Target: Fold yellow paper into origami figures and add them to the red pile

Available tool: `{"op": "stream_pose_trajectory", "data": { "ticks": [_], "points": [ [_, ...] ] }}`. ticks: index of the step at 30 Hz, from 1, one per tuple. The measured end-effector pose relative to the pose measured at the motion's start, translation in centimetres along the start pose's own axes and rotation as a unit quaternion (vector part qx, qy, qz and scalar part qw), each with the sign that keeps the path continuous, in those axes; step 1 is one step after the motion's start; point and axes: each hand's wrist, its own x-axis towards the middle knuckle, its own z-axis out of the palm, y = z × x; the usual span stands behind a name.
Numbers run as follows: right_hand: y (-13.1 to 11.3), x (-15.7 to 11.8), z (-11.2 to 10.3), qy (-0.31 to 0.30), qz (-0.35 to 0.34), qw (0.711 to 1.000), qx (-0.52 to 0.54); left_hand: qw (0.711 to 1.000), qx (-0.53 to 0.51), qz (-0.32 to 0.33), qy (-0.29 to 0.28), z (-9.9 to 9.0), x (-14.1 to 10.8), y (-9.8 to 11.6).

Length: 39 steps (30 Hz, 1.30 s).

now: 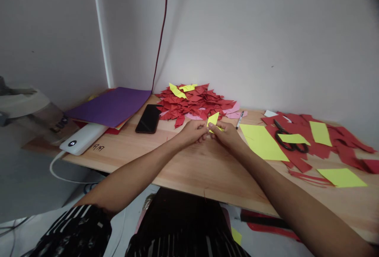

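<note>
Between my two hands, above the wooden table, is a small folded piece of yellow paper (213, 119). My left hand (195, 131) pinches its left side, fingers curled inward. From the right, my right hand (224, 131) grips the same piece, with the thumb pressed on its face. Just behind my hands lies a heap of folded red paper pieces (195, 103), with two folded yellow pieces (177, 91) on top and some pink ones at its edges. A pen (239, 120) rests close to my right hand.
A yellow sheet (263, 142), red paper scraps (319, 142) and black-handled scissors (291, 142), partly under a yellow strip, lie at right. At left are a black phone (148, 119), a purple sheet (111, 107) and a white power bank (83, 138) with a cable. A cord hangs along the wall.
</note>
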Motion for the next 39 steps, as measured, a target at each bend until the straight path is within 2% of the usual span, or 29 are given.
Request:
{"op": "stream_pose_trajectory", "data": {
  "ticks": [39],
  "points": [
    [0.00,-0.02,0.00,0.007,-0.008,1.000,-0.025,1.000,0.002,0.000,0.007,-0.03,0.06,-0.36]
  ]
}}
